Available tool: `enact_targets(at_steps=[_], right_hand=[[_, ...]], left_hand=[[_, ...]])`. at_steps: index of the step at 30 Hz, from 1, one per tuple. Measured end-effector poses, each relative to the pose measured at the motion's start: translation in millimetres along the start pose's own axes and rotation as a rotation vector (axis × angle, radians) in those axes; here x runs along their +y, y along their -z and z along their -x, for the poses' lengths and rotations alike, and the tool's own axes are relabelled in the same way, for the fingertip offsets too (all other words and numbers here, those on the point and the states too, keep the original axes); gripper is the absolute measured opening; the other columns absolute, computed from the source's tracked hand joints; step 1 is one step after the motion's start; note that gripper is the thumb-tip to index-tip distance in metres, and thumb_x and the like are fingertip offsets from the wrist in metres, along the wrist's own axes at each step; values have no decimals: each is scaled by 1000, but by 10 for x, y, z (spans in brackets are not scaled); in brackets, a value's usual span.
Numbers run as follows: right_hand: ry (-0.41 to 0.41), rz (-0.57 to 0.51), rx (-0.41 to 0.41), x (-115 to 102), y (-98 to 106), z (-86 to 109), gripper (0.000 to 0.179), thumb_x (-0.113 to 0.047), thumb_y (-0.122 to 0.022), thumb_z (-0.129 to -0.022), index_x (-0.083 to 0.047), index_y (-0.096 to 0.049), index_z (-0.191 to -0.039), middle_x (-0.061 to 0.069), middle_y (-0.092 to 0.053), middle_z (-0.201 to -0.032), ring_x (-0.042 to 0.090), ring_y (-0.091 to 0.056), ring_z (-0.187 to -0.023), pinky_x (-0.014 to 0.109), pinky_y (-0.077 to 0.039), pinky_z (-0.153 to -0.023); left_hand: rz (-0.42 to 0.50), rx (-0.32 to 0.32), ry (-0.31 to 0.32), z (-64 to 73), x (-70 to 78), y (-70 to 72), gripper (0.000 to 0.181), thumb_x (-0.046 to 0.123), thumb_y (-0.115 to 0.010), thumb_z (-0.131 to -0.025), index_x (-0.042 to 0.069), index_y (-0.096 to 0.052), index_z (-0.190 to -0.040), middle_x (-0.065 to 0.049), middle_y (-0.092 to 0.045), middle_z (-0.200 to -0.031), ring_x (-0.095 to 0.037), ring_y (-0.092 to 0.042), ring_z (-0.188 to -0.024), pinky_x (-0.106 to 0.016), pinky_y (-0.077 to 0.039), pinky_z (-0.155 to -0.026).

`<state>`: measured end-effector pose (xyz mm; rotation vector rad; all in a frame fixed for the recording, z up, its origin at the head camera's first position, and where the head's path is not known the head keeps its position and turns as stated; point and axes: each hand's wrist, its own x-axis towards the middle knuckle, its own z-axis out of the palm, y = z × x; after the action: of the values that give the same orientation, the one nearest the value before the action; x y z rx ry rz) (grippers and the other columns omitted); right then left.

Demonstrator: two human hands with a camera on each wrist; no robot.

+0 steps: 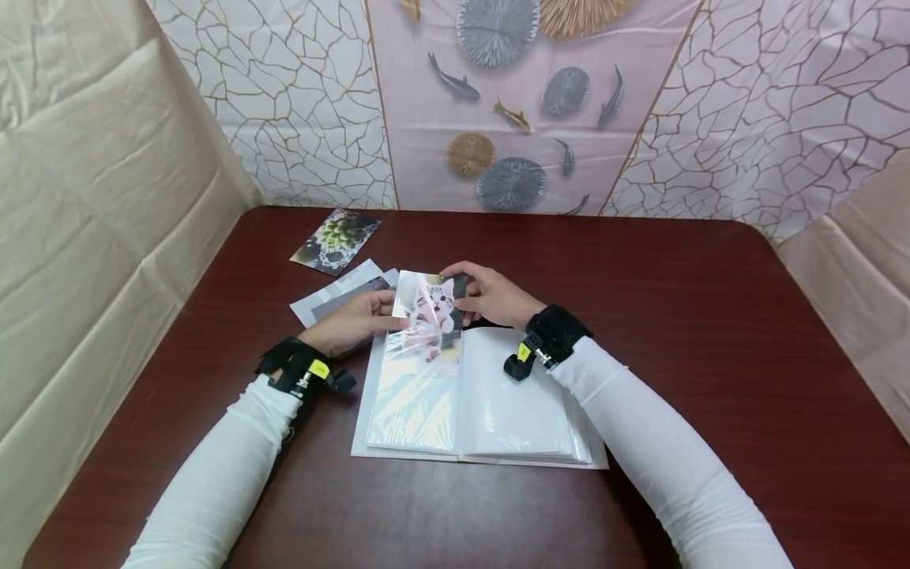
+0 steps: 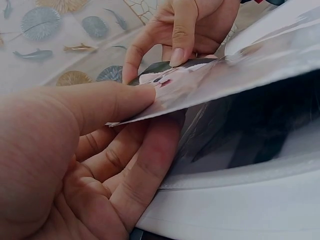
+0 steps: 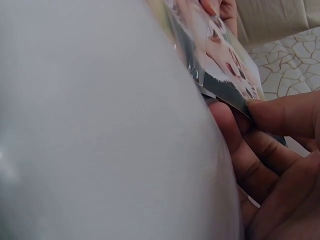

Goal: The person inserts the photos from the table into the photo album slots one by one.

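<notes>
A photo of a white kitten (image 1: 434,308) stands partly inside the clear sleeve of a photo album's left page (image 1: 412,411), its upper part sticking out past the sleeve's top. My left hand (image 1: 359,320) pinches the photo and sleeve at the left edge, thumb on top and fingers underneath, as the left wrist view shows. With thumb and fingers, my right hand (image 1: 494,294) pinches the photo's right edge near its top corner. In the right wrist view the photo (image 3: 227,65) runs down into the plastic, and the pale right page (image 3: 110,120) fills much of the frame.
Left of the album lie white-bordered prints (image 1: 320,302), partly under my left hand. Farther back is a photo of a green succulent (image 1: 337,240). The dark red-brown table (image 1: 697,332) extends to a patterned cloth backdrop (image 1: 526,142).
</notes>
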<state>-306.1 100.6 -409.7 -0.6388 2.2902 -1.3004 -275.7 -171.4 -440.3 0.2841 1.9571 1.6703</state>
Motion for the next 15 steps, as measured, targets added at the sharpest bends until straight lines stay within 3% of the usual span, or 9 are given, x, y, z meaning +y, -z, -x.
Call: enact_targets(at_steps=[5,15], right_hand=[[-6,-8,-5,-11,-2,22,47,-1,-61,-99,-16,-50,-143,10,-63,-74,22,-67,-70,31,-55,-69],[0,12,-24,-15,0,66,46,-3,-62,-99,-13,-53,-143,10,-61,-73,21,-68,-71,29,-54,-69]], left_hand=[[11,-10,-2,6,4,-2,52,3,-61,-99,-3,-43,-147,-20,-67,-128,-12,-72,-100,-26,-58,-82],[-11,2,-17,16,14,-15,52,3,-61,-99,-2,-43,-148,-27,-62,-135,-10,-70,-102,-24,-58,-83]])
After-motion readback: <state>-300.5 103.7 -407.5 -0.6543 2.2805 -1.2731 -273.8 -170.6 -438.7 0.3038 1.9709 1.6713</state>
